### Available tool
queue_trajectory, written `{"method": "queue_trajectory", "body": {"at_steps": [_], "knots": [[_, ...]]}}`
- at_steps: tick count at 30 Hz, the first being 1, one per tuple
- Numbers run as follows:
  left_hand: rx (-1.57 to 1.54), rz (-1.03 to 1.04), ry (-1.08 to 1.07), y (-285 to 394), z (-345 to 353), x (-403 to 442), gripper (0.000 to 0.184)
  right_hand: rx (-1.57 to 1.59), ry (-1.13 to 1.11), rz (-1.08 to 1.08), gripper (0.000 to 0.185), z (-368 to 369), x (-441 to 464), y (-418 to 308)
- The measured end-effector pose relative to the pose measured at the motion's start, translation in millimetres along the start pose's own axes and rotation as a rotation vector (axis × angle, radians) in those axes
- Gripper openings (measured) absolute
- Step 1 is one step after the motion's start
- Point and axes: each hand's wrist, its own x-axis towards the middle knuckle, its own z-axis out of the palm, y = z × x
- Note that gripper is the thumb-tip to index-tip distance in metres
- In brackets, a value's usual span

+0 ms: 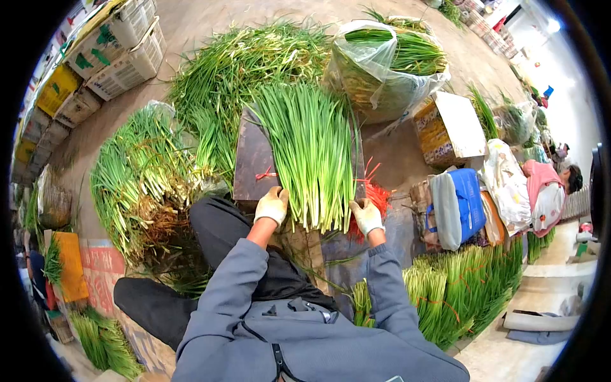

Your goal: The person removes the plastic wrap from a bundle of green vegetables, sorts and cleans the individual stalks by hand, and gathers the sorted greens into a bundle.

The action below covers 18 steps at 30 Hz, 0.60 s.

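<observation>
A wide layer of garlic chives (pixel 312 153), green leaves pointing away and pale cut ends toward me, lies on a dark board (pixel 251 159) in front of my knees. My left hand (pixel 272 205), in a pale work glove, is at the left side of the stem ends with its fingers curled in. On the opposite side my right hand (pixel 367 216), gloved too, has its fingertips close against the stems. Whatever the fingers pinch is hidden. A clump of red ties (pixel 377 197) lies just beyond the right hand. Another red tie (pixel 266 173) shows on the board, left of the chives.
Loose chives with roots (pixel 153 184) are heaped at left, and a bigger heap (pixel 248 63) lies behind the board. A plastic bag (pixel 366 83) of chives stands back right. Tied bundles (pixel 452 286) line the right, near a blue bag (pixel 468 204) and a box (pixel 449 130).
</observation>
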Motion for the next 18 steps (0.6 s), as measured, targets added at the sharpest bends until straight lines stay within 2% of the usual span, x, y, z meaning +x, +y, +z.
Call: {"method": "queue_trajectory", "body": {"at_steps": [5,6,7,9,11,13,15,18], "knots": [[-0.031,0.121,-0.003,-1,1,-2,0.053,-0.003,0.088,0.045,0.047,30,3,-1],[-0.119,0.056,-0.093,0,0,-2,0.061,0.027,0.061,0.052,0.047,37,5,-4],[-0.119,0.069,-0.091,5,-2,-3,0.061,0.058,0.038,0.061,0.047,43,7,-9],[0.075,0.056,-0.036,16,-6,-10,0.069,0.011,-0.011,-0.095,0.047,48,-3,-29],[0.119,0.027,0.014,31,-13,-12,0.073,-0.044,-0.078,-0.082,0.047,40,-5,-33],[0.221,-0.017,0.034,44,-18,-6,0.083,-0.01,0.012,-0.027,0.049,33,0,-36],[0.247,-0.009,0.04,55,-16,4,0.099,-0.049,-0.005,-0.014,0.05,33,6,-38],[0.202,-0.179,-0.029,76,-6,21,0.12,-0.147,-0.045,0.009,0.053,32,14,-50]]}}
